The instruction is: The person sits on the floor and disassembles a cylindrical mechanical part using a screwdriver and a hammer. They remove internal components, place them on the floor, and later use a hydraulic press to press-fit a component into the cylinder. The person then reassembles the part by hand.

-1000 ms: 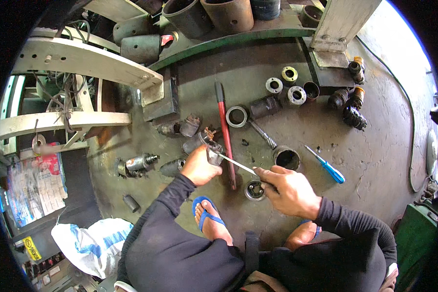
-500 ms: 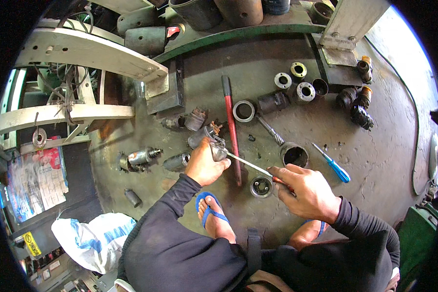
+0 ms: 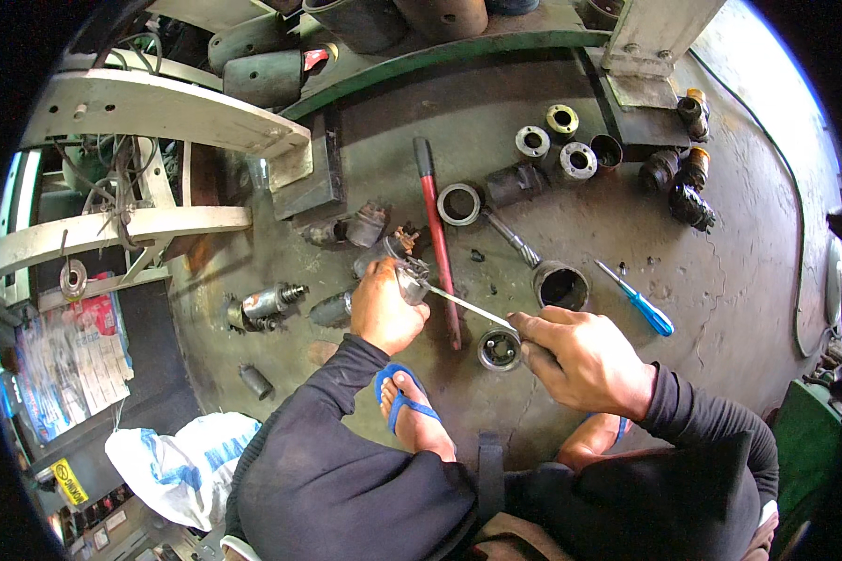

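My left hand (image 3: pixel 384 309) grips a silver metal part (image 3: pixel 410 280) just left of a long red bar (image 3: pixel 442 261) with a black end. My right hand (image 3: pixel 585 360) is closed on a screwdriver, whose long pale shaft (image 3: pixel 472 308) reaches to that part. Below the shaft lies a round housing with bolts (image 3: pixel 500 351); above my right hand stands a hollow cylinder (image 3: pixel 560 287). A blue screwdriver (image 3: pixel 652 315) lies to the right. A steel ring (image 3: pixel 458 204) and a splined shaft (image 3: pixel 513 237) lie farther up on the floor.
Flanged sleeves (image 3: pixel 575 161), dirty motor parts (image 3: pixel 690 208) and a silver cylinder (image 3: pixel 268 303) lie about the floor. A white steel frame (image 3: pixel 159 112) stands at left, a green beam (image 3: pixel 449 54) at the back, a white sack (image 3: pixel 178 463) at lower left and a cable (image 3: pixel 793 262) at right.
My right hand has moved rightward with the screwdriver since a second ago. My left hand still holds the metal part, with little movement. The loose floor items appear unmoved.
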The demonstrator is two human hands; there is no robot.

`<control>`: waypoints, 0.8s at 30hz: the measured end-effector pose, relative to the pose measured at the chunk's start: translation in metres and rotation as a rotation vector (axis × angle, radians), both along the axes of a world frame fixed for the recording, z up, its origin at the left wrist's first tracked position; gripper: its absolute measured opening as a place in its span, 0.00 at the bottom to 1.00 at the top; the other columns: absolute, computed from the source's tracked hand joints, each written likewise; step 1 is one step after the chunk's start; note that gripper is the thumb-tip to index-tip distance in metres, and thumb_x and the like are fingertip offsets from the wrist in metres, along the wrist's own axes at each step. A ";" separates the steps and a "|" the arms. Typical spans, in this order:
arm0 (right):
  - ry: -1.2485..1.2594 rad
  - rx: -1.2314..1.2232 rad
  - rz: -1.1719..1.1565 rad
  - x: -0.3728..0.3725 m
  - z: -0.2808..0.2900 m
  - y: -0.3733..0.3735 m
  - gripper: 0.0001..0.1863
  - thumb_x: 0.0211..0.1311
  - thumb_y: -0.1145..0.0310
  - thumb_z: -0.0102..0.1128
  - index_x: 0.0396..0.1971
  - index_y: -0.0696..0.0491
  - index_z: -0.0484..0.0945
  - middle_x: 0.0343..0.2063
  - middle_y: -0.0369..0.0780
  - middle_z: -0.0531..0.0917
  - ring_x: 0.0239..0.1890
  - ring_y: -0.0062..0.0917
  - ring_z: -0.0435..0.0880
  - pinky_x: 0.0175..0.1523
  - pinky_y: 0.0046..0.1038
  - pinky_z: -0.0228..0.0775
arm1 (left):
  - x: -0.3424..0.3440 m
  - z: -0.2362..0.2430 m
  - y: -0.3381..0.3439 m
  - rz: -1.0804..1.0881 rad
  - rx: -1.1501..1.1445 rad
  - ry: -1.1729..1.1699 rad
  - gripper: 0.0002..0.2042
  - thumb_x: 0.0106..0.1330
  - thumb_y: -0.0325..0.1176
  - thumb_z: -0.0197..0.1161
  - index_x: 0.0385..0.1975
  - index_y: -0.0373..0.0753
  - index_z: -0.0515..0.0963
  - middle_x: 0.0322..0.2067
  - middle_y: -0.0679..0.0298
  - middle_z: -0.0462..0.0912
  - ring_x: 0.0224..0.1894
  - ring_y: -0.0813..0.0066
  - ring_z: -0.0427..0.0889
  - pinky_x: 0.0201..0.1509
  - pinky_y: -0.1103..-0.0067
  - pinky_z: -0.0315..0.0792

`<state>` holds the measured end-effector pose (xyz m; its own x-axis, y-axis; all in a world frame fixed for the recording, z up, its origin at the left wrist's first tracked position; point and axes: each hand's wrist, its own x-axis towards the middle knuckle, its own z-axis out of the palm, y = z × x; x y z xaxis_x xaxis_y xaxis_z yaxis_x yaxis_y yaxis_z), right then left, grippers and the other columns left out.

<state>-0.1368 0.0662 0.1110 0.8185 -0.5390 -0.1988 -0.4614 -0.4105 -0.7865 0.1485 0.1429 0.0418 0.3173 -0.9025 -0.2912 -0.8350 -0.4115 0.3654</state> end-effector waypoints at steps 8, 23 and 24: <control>-0.019 0.155 -0.031 0.005 -0.012 0.011 0.17 0.67 0.66 0.57 0.52 0.59 0.79 0.33 0.53 0.84 0.35 0.53 0.86 0.42 0.48 0.79 | -0.005 0.007 -0.002 -0.032 0.044 -0.116 0.31 0.45 0.30 0.78 0.51 0.31 0.73 0.50 0.47 0.78 0.52 0.42 0.81 0.54 0.58 0.79; 0.006 0.345 -0.128 0.018 -0.025 0.028 0.13 0.68 0.68 0.56 0.43 0.61 0.81 0.30 0.60 0.83 0.37 0.57 0.85 0.43 0.49 0.77 | -0.002 -0.010 0.006 -0.035 0.139 -0.189 0.29 0.45 0.32 0.78 0.47 0.31 0.73 0.48 0.46 0.80 0.49 0.41 0.84 0.51 0.55 0.80; 0.013 0.412 -0.147 0.018 -0.022 0.028 0.13 0.68 0.68 0.56 0.42 0.62 0.81 0.29 0.60 0.83 0.36 0.58 0.85 0.42 0.49 0.76 | -0.004 -0.009 0.006 -0.028 0.173 -0.193 0.28 0.45 0.32 0.78 0.47 0.31 0.73 0.48 0.46 0.80 0.49 0.41 0.84 0.51 0.55 0.80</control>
